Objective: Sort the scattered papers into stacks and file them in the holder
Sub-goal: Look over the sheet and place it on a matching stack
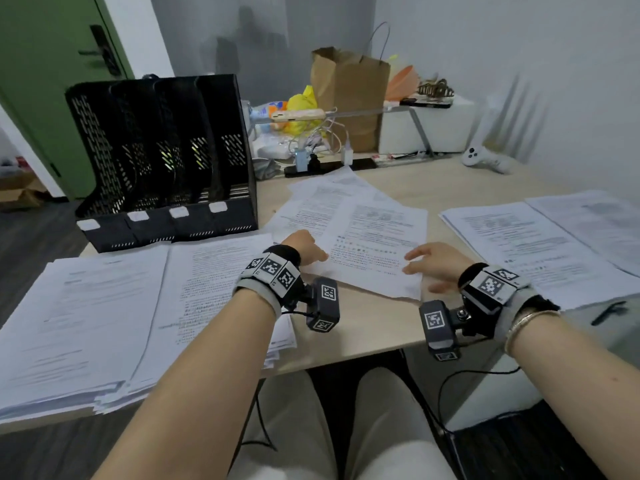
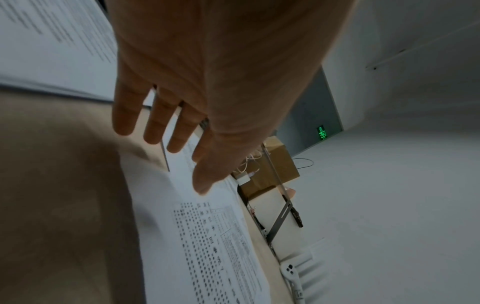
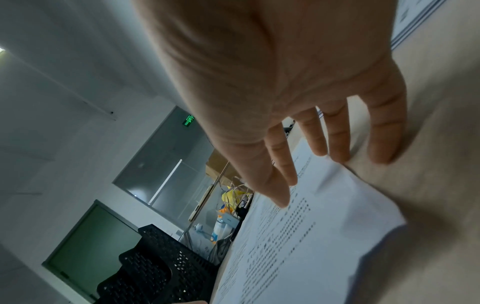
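Observation:
A loose pile of printed sheets [image 1: 346, 209] lies fanned out in the middle of the wooden desk [image 1: 374, 327]. My left hand [image 1: 306, 249] rests at the left edge of the top sheet [image 1: 374, 251], fingers straight. My right hand [image 1: 429, 263] lies on that sheet's right part, fingers spread and straight. The wrist views show the left hand [image 2: 182, 133] and the right hand [image 3: 324, 148] flat over the sheet [image 2: 207, 236] [image 3: 311, 236], gripping nothing. Two sorted stacks [image 1: 86, 323] [image 1: 214, 289] sit at the left and two more [image 1: 519, 244] [image 1: 595, 220] at the right. The black mesh file holder [image 1: 162, 161] [image 3: 161, 267] stands back left with its slots empty.
Behind the papers are a brown paper bag [image 1: 349, 95], a phone [image 1: 298, 115] on a stand with cables, and a white controller [image 1: 485, 161]. A black pen [image 1: 609, 311] lies at the right stack's near edge. The desk's front edge is just below my wrists.

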`<state>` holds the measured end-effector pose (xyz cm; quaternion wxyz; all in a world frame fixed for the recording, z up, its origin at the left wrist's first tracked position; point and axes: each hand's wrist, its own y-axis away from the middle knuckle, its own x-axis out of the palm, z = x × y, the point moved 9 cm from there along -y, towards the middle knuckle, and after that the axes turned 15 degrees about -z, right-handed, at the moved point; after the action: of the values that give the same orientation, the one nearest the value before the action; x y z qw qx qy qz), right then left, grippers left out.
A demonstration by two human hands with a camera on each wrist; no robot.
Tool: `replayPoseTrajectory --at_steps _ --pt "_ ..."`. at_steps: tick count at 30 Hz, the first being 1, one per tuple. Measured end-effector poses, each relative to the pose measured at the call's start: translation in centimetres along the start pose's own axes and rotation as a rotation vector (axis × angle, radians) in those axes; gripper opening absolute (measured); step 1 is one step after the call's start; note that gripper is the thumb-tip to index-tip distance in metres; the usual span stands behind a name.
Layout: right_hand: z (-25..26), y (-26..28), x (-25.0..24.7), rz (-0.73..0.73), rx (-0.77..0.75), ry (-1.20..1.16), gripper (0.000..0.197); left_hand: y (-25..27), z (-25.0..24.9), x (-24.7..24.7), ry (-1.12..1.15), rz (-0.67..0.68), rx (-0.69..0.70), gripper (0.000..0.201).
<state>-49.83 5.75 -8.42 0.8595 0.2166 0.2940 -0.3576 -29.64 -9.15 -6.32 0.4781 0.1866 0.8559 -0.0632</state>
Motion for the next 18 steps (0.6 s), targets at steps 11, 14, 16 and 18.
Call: replayPoseTrajectory --at_steps 11,14,16,18 --pt "-1.0 -0.4 1.0 0.065 0.046 -0.167 0.026 -2.1 -0.6 1.8 0.037 -0.056 -0.108 0.048" --pt "-1.1 -0.6 1.1 0.083 0.055 -0.165 0.025 -2.0 -0.8 2.3 0.027 -0.025 -0.099 0.035" --pt "-1.0 -0.6 1.1 0.083 0.058 -0.155 0.027 -1.7 -0.9 2.0 0.029 -0.027 -0.088 0.026" --pt "-1.0 -0.7 1.0 0.077 0.065 -0.153 0.032 -1.6 -1.4 0.7 0.012 -0.105 -0.047 0.024"
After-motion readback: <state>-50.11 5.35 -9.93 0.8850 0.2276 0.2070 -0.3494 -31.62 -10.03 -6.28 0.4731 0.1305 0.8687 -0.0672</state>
